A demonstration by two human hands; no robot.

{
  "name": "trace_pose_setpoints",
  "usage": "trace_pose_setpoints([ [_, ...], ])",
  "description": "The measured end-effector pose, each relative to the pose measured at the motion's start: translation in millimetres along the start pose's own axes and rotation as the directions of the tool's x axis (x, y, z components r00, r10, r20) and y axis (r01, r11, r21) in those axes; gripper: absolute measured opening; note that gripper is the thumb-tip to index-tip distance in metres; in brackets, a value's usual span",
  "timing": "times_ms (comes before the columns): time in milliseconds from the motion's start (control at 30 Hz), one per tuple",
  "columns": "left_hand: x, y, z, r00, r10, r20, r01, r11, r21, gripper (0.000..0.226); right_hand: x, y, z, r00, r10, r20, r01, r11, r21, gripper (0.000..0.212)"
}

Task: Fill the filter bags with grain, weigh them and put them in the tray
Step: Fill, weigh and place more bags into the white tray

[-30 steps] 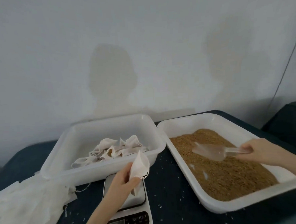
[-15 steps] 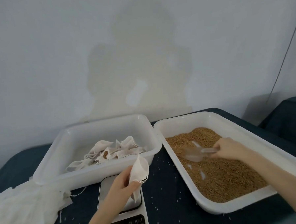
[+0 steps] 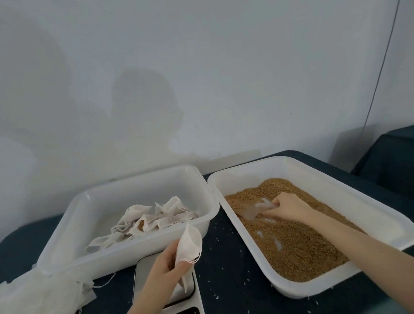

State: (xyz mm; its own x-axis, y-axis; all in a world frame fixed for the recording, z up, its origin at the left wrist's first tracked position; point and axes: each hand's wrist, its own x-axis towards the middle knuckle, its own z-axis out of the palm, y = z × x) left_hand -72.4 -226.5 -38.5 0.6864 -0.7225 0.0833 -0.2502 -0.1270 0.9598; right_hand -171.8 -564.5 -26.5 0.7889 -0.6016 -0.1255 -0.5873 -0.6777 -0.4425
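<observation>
My left hand (image 3: 165,264) pinches a white filter bag (image 3: 190,245) with its mouth held open, just above the kitchen scale (image 3: 193,299). My right hand (image 3: 287,206) grips a clear plastic scoop (image 3: 258,208) that is pushed low into the brown grain (image 3: 299,243) in the right white tray (image 3: 377,216). The left white tray (image 3: 124,253) holds several filled filter bags (image 3: 151,218), one showing grain at its mouth.
A heap of loose white filter bags (image 3: 36,302) lies at the near left on the dark blue tabletop (image 3: 231,270), which is strewn with stray grains. The wall stands close behind both trays. A dark covered surface (image 3: 397,156) sits at the far right.
My right hand has carried the scoop leftward and down into the grain near the tray's far-left corner. My left hand has kept the open bag over the scale.
</observation>
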Motion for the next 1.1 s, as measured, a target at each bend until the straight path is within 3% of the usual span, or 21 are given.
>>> trace_pose_setpoints([
  [67,0,-2,-3,1.0,0.011,-0.018,-0.011,1.0,0.016,0.025,-2,4,-4,1.0,-0.002,-0.014,0.003,0.999,0.052,0.032],
  [200,1,-3,-9,1.0,0.014,-0.024,-0.012,0.998,0.069,0.035,-14,14,-20,1.0,-0.007,-0.018,0.01,0.986,0.167,0.023],
  [300,3,-3,-10,0.999,0.022,-0.024,-0.02,0.997,0.075,0.036,-24,22,-35,0.999,-0.01,-0.032,0.014,0.993,0.118,0.016],
  [533,3,-3,-8,0.998,0.055,-0.02,-0.053,0.996,0.073,0.024,-50,45,-50,0.998,0.004,-0.067,-0.002,0.999,0.039,0.027],
  [633,2,-1,-8,0.999,0.039,-0.029,-0.037,0.998,0.057,0.027,-61,48,-55,0.998,-0.017,-0.067,0.023,0.996,0.085,0.027],
  [867,-1,5,-10,1.0,0.014,0.002,-0.014,0.995,0.097,0.027,-90,28,-71,0.98,-0.197,-0.021,0.197,0.964,0.18,0.026],
  [1100,-6,6,-19,1.0,0.003,0.027,-0.006,0.992,0.123,0.032,-105,-14,-77,0.894,-0.413,0.176,0.378,0.904,0.201,0.037],
])
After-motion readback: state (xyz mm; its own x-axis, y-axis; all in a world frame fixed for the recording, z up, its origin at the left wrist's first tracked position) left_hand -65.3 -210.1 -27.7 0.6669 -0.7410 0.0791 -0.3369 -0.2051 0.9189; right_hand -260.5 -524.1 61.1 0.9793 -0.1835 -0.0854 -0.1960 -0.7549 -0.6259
